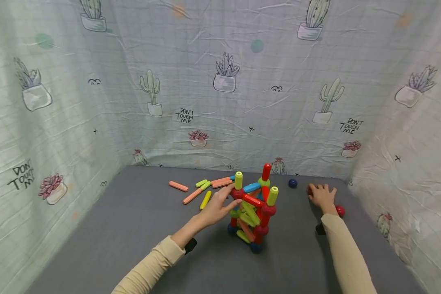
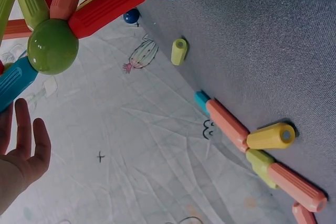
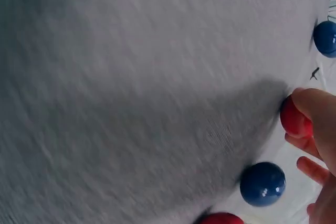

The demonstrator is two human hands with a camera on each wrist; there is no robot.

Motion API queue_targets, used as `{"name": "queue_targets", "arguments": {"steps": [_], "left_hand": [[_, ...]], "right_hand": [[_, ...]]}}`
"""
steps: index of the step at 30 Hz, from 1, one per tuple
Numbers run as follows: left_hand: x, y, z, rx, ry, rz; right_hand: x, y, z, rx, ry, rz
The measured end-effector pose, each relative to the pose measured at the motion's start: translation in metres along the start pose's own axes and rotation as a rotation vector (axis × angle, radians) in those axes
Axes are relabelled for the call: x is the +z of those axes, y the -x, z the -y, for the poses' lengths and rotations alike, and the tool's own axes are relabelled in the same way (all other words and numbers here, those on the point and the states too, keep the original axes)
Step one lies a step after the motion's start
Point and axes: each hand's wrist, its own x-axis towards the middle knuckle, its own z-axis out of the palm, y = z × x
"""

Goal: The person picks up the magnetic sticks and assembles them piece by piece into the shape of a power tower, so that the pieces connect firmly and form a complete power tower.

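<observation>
A frame of colored rods and balls [image 1: 265, 219] stands upright in the middle of the table. My left hand [image 1: 217, 206] holds its upper left red ball [image 1: 237, 194] between thumb and fingers, below an upright yellow-green rod [image 1: 239, 180]. In the left wrist view, the left fingers [image 2: 23, 127] reach beside a blue rod [image 2: 16, 82] joined to a green ball [image 2: 53, 46]. Off to the right, my right hand [image 1: 322, 197] pinches a loose red ball [image 3: 295, 119] close to the table. A blue ball [image 3: 262, 184] lies beside those fingers.
Loose orange rods [image 1: 178, 186], a yellow rod [image 1: 206, 200] and several others lie left of and behind the frame. Another blue ball [image 1: 292, 183] sits toward the back, and a second red ball [image 1: 339, 211] beside the right wrist. A printed curtain [image 1: 220, 122] encloses the table's back and sides.
</observation>
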Motion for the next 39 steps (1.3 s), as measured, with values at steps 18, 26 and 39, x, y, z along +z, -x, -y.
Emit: {"name": "queue_targets", "arguments": {"steps": [18,26,39], "left_hand": [[0.001,0.003,0.002,-0.053,0.028,-0.040],[0.001,0.001,-0.001,-0.081,0.028,-0.009],[0.002,0.001,-0.003,-0.090,0.048,0.010]], "right_hand": [[-0.178,0.059,0.174,-0.647,-0.561,-0.473],[-0.175,0.052,0.165,-0.662,-0.605,-0.405],[-0.030,-0.031,0.058,-0.064,-0.184,-0.151]]}}
